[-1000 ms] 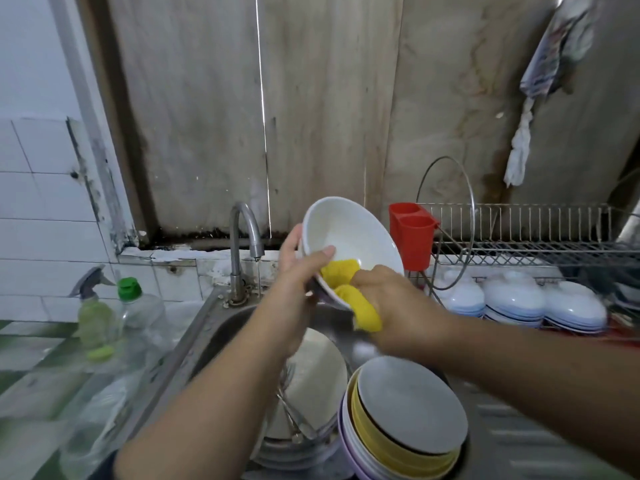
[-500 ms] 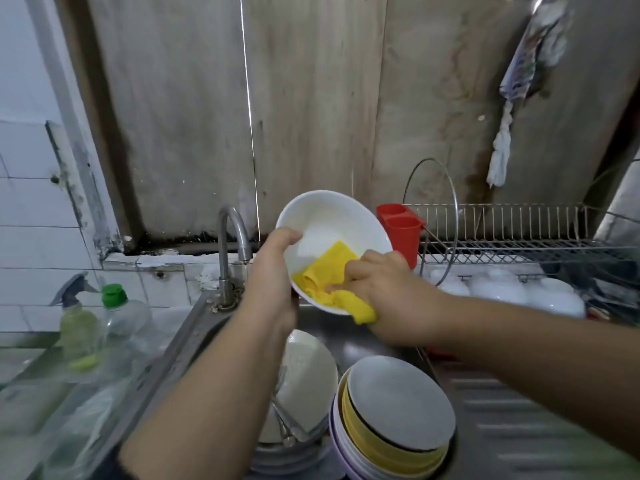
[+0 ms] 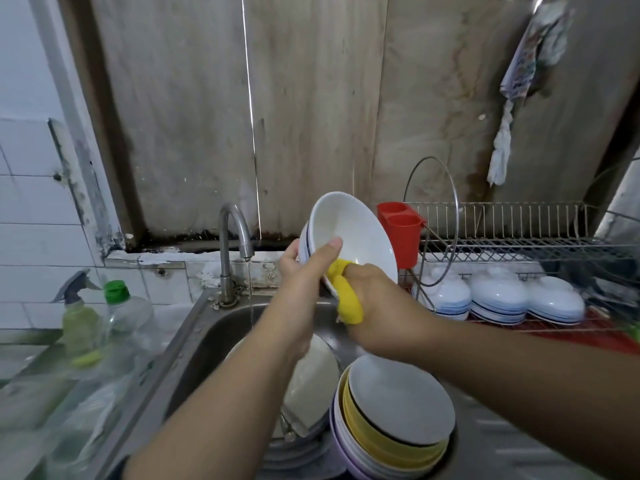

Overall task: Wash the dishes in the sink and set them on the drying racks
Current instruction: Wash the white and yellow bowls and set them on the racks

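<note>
— Where's the white bowl [image 3: 353, 233]?
— Tilted above the sink [image 3: 221, 327], right of the faucet [image 3: 232, 237]; left hand [image 3: 304, 268] grips its rim, thumb inside.
— The other hand?
— Right hand [image 3: 377, 306] clutches a yellow sponge [image 3: 348, 299] against the bowl's lower edge.

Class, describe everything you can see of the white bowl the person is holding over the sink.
The white bowl looks like glazed ceramic, round and deep, with thin dark bands around its outside near the rim. It is held tilted, its open side facing the camera and right, above the sink. The left hand grips its left rim, thumb inside. The right hand presses a yellow cloth against its lower edge. Its inside looks clean and glossy.
</note>
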Demonstrator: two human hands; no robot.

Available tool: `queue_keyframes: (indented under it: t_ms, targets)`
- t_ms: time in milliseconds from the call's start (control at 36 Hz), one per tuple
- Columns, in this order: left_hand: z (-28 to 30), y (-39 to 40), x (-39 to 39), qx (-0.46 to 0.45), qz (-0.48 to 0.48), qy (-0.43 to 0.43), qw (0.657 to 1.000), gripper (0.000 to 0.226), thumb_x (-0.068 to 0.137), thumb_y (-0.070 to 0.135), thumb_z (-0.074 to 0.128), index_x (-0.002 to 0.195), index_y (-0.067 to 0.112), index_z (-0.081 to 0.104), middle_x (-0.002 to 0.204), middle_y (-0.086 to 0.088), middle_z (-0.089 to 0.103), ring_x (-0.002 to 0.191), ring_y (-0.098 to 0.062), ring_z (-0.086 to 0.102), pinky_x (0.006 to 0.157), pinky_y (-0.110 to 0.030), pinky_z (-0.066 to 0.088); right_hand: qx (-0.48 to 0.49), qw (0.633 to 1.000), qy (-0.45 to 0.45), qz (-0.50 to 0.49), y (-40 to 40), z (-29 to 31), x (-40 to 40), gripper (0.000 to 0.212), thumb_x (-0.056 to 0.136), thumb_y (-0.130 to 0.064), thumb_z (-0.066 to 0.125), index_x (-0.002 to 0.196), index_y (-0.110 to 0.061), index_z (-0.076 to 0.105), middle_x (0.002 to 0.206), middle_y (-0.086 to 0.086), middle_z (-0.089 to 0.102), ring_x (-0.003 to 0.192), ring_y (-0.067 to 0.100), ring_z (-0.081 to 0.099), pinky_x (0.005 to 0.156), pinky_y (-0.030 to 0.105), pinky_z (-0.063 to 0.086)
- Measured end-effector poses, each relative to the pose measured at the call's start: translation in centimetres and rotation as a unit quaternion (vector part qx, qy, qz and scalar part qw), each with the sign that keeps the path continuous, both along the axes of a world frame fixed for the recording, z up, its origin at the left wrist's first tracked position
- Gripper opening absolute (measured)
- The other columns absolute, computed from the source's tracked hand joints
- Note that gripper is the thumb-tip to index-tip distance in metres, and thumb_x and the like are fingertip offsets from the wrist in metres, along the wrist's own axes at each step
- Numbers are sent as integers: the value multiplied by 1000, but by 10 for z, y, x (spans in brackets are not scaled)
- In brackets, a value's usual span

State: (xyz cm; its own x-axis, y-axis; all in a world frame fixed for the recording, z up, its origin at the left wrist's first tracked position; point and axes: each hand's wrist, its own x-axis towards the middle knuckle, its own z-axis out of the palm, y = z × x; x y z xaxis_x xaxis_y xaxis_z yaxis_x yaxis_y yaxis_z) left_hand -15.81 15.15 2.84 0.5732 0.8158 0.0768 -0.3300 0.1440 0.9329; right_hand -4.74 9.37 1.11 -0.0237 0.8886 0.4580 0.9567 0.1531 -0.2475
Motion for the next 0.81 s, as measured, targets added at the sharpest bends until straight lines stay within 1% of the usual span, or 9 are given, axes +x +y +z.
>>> queue_keyframes:
  t_ms: [139,194,278,361,444,500,611,722,806]
  targets:
    - [10,23,-19,-97,-81,-31,992,31,86,36,54,97,10,66,88,-15,71,88,-34,64,96,-54,43,61,943,-324,33,-15,13,26,46,64,-36,57,104,-19,72,83,0,61,78,21,52,55,33,41]
    - [5,10,-9,-78,-15,-26,997,31,90,37,52,107,12,61,94,-13,70,88,-32,65,91,-51,47,14,970,-241,-1,-4,6,7,43,64,-26,67,106,-19,68,92,1,58,86,23,52,63,33,42]
    - [-7,-5,5,-6,55,2,998,49,84,37,65,125,22,42,116,-8,61,103,-25,63,93,-48,49,-39,999,2,-15,10,0,-9,30,72,-14,64,99,-26,58,94,-4,54,91,22,56,75,39,51]
    - [-3,6,-8,-40,-25,11,999,75,68,47,70,131,12,46,117,-14,65,104,-31,64,95,-49,48,-41,997,-52,30,0,7,6,22,79,-28,62,100,-23,62,94,2,60,86,25,55,71,35,45]
    - [-3,24,-20,-87,-50,6,995,42,86,42,56,113,10,62,107,-17,70,101,-34,65,98,-56,44,21,960,-275,55,-15,18,21,37,72,-38,47,97,-23,71,83,2,60,74,27,56,60,31,31]
    - [-5,21,-15,-82,-12,-2,997,37,91,40,50,112,12,61,104,-16,70,95,-33,66,94,-57,47,-4,957,-289,20,-11,16,13,46,76,-43,42,109,-24,69,91,1,59,83,26,54,64,33,30]
    - [-14,5,7,-33,45,11,998,53,84,59,55,121,23,46,110,-4,64,99,-21,63,91,-44,50,-61,997,-53,-5,15,8,-17,20,80,-15,58,100,-18,60,90,2,59,86,25,56,74,35,45]
    - [-16,7,0,-28,0,15,1000,103,51,83,43,136,23,47,123,-5,63,107,-16,61,93,-38,49,-65,993,93,-33,14,15,-21,17,81,-18,65,97,-19,60,85,-3,63,80,13,59,72,29,46]
    - [-26,7,-10,-37,-19,25,999,74,81,73,24,121,23,61,105,-9,72,92,-18,69,74,-31,55,-22,914,395,-85,2,13,-15,25,79,-22,73,101,-18,64,97,4,68,87,19,64,83,36,53]
